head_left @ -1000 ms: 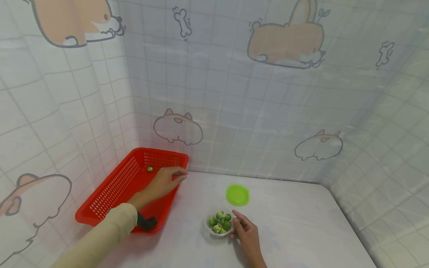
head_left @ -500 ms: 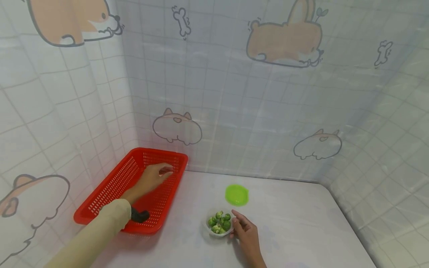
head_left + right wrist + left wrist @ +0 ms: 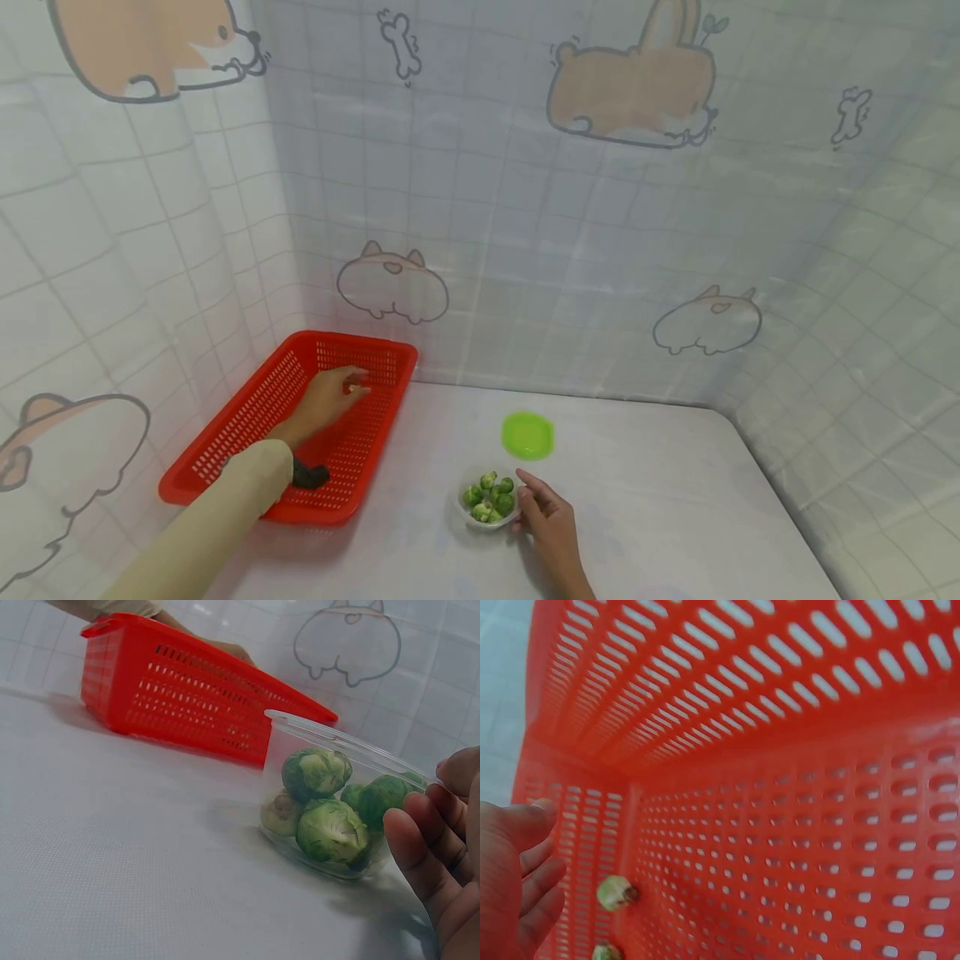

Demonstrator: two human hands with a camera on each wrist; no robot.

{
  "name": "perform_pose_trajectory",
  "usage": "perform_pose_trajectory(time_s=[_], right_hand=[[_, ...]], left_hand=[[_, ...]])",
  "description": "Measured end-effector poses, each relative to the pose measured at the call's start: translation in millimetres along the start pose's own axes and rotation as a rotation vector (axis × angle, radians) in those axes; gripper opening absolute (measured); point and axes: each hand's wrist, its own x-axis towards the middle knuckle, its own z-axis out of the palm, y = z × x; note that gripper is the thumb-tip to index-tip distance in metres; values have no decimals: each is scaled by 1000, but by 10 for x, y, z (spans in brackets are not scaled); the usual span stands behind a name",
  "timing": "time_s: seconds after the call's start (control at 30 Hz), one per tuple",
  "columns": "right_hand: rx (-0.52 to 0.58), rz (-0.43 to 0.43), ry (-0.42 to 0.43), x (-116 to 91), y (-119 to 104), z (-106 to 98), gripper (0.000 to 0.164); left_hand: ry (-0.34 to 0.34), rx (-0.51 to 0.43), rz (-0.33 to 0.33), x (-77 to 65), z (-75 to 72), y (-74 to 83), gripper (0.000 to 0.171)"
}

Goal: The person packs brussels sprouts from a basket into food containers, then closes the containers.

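My left hand reaches down into the red plastic basket, its fingers loosely bent with nothing visible in their grasp. In the left wrist view, one Brussels sprout lies on the basket floor near the fingers. Another sprout shows at the lower image edge. My right hand holds the rim of a small clear plastic container between thumb and fingers. The container stands upright on the table, with several green Brussels sprouts inside.
A bright green lid lies flat on the white table, behind the container. White sheeting printed with cartoon dogs rises at the back and both sides. The basket's slotted walls surround my left hand.
My left hand has moved left and lower, from above the basket's right edge to inside it. My right hand and the container keep their place; the view has shifted slightly.
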Motion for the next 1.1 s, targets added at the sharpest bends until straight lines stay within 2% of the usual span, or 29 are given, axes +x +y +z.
perform_pose_trajectory(time_s=[0.07, 0.3, 0.53, 0.8, 1.1], right_hand=[[1, -3, -3, 1, -6, -1, 47], [-3, -9, 5, 8, 8, -8, 46], [2, -5, 10, 14, 22, -5, 44], [-12, -18, 13, 8, 10, 8, 45], [27, 1, 9, 17, -3, 5, 46]], left_hand=[[4, 4, 1, -1, 3, -24, 39], [-18, -19, -58, 23, 32, -151, 41], [-23, 14, -71, 58, 47, -282, 43], [-50, 74, -90, 89, 39, -361, 49], [-85, 64, -156, 148, 110, -448, 49]])
